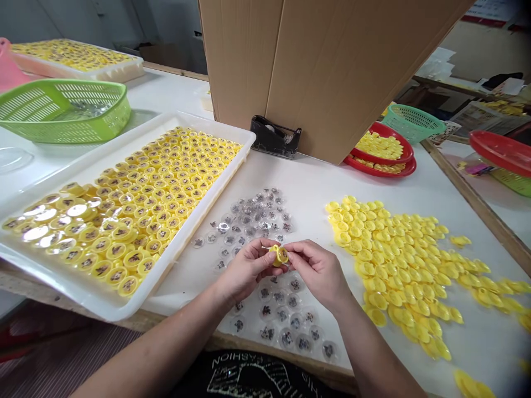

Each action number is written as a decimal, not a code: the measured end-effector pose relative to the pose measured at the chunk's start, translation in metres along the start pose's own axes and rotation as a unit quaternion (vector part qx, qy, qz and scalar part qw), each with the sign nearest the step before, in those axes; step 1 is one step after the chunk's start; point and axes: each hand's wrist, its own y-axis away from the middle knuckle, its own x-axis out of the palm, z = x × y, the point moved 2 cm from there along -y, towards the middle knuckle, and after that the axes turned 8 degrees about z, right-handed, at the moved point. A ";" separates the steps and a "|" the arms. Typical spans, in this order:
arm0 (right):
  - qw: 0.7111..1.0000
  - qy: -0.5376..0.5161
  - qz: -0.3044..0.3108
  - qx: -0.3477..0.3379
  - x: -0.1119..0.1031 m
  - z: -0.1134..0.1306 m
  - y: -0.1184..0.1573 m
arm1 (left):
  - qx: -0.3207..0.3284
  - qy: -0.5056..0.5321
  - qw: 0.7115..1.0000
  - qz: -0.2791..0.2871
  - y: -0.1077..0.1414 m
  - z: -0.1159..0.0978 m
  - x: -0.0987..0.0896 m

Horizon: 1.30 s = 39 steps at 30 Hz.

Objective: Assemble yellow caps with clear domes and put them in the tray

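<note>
Both hands meet over the table's near middle. My left hand [253,266] is closed on a small yellow piece [277,254] with a ring-like loop at its top. My right hand [317,268] pinches a small round disc with a dark picture [283,255] against that piece's right side. Around and beneath the hands lie clear round discs with printed figures [286,315]. To the right spreads a heap of plain yellow round pieces [398,260]. On the left a white tray [215,202] holds rows of yellow pieces with pictures on them [166,182].
A black tape dispenser [276,137] stands against a tall cardboard box [315,66]. Green baskets [99,124] and another filled tray [120,72] are at the back left. Stacked red trays [409,149] with yellow pieces and a teal basket [415,124] are at the back right.
</note>
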 end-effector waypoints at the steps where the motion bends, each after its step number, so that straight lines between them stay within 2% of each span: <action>1: 1.000 0.020 0.006 -0.008 0.000 0.004 0.001 | 0.002 0.001 1.000 0.000 0.000 0.000 0.000; 6: 0.997 0.072 0.018 -0.004 -0.003 0.017 0.002 | -0.009 -0.010 1.000 0.005 0.001 -0.001 0.001; 14: 0.984 0.131 0.091 -0.075 -0.011 0.021 0.004 | -0.023 -0.018 0.999 0.040 0.002 0.000 0.001; 17: 0.977 0.172 0.102 -0.078 -0.014 0.022 0.005 | -0.022 -0.017 0.999 0.045 0.002 0.001 0.001; 20: 0.975 0.194 0.089 -0.066 -0.014 0.022 0.007 | -0.011 -0.010 0.999 0.038 0.002 0.002 0.001; 25: 0.984 0.164 0.047 -0.041 -0.010 0.025 0.009 | 0.004 -0.010 1.000 0.025 0.003 0.002 0.002; 29: 0.981 0.185 0.017 -0.064 -0.009 0.026 0.010 | 0.016 -0.031 0.999 0.022 0.004 0.001 0.007; 34: 0.966 0.238 -0.004 -0.104 -0.006 0.023 0.013 | 0.070 -0.091 0.993 0.025 0.005 -0.001 0.010; 39: 0.966 0.234 -0.024 -0.105 -0.005 0.022 0.015 | 0.097 -0.160 0.982 0.022 0.008 -0.002 0.012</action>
